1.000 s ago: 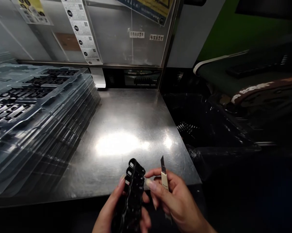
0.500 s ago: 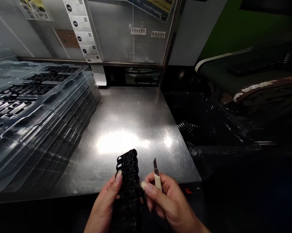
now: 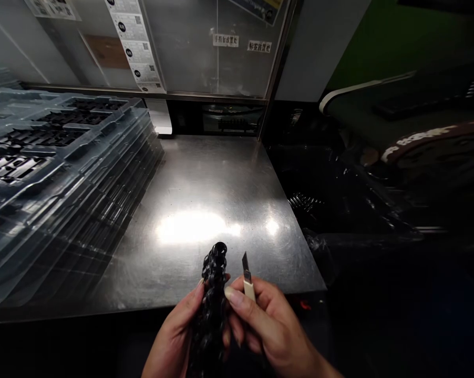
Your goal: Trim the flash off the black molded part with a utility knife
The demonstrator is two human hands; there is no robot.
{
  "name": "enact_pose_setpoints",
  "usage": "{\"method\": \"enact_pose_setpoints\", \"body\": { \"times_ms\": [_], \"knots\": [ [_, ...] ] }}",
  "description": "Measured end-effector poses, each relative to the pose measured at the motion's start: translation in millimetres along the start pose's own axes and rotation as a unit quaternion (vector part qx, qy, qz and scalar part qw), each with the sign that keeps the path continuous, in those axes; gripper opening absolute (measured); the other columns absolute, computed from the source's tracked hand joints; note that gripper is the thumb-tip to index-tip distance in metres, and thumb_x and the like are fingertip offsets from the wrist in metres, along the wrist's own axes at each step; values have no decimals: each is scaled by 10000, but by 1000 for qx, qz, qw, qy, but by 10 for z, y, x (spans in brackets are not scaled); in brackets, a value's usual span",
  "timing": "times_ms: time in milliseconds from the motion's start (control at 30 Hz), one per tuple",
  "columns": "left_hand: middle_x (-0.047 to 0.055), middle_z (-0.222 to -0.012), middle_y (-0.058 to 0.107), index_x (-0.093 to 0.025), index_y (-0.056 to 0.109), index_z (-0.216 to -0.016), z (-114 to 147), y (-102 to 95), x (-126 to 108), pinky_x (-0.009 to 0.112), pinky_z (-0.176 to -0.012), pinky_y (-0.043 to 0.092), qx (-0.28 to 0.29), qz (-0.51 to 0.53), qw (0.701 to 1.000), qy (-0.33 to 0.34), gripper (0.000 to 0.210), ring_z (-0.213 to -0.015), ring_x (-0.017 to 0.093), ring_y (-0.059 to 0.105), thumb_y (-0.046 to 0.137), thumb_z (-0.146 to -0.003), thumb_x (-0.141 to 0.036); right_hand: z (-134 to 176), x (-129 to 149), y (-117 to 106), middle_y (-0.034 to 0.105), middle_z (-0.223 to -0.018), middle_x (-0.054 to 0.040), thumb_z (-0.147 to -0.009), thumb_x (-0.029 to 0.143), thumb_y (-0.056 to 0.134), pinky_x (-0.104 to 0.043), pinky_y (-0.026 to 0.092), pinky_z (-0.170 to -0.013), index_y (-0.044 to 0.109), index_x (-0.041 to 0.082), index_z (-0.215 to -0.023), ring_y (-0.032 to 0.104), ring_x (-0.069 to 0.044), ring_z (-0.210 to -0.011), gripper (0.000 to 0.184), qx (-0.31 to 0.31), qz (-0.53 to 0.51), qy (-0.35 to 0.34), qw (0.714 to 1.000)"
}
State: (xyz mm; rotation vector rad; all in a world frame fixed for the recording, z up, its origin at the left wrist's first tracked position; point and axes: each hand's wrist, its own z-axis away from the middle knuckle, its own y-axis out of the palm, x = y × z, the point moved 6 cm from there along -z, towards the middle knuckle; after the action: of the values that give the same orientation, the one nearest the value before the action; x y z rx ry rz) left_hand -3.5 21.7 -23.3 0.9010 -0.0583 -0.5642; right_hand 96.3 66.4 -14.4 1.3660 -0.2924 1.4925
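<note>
Both hands busy at the table [image 3: 205,189] edge.
Left hand [image 3: 177,336] grips black part [image 3: 212,294]; right hand [image 3: 268,328] fingers clasp knife [image 3: 247,275].

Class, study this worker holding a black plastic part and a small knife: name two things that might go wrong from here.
1. The knife blade is bare in the right hand, right beside the thumb and the left hand; a slip might cut a finger.
2. Both hands hold the black plastic part at the near edge of the steel table; if the grip loosens, it may fall to the floor.
</note>
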Motion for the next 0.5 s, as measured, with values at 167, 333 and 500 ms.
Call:
{"method": "enact_pose_setpoints", "body": {
  "times_ms": [167, 333, 500],
  "knots": [
    [168, -807, 814, -47, 772, -1113, -15, -30, 17, 221, -562, 594, 11, 12, 1000, -13, 372, -606, 159, 753, 514, -1076, -313, -8, 30, -22, 542, -587, 37, -986, 589, 654, -199, 244, -422, 585, 171, -825, 371, -51, -445, 453, -15, 1, -8, 1000],
    [126, -881, 831, -88, 792, -1063, -4, 10, 27, 216, -568, 589, 27, 8, 1000, -10, 240, -602, 133, 732, 730, -965, -298, -27, 69, -65, 525, -598, 44, -999, 588, 641, -202, 270, -452, 593, 165, -834, 379, -51, -473, 457, -44, 20, -30, 998],
    [100, -829, 810, -127, 785, -1086, 4, -40, 45, 215, -508, 569, -10, -46, 999, 8, 268, -546, 135, 706, 756, -939, -349, -68, 110, -100, 522, -607, 46, -996, 572, 663, -209, 282, -478, 561, 169, -765, 384, -52, -500, 476, -73, 36, -27, 996]
  ]
}}
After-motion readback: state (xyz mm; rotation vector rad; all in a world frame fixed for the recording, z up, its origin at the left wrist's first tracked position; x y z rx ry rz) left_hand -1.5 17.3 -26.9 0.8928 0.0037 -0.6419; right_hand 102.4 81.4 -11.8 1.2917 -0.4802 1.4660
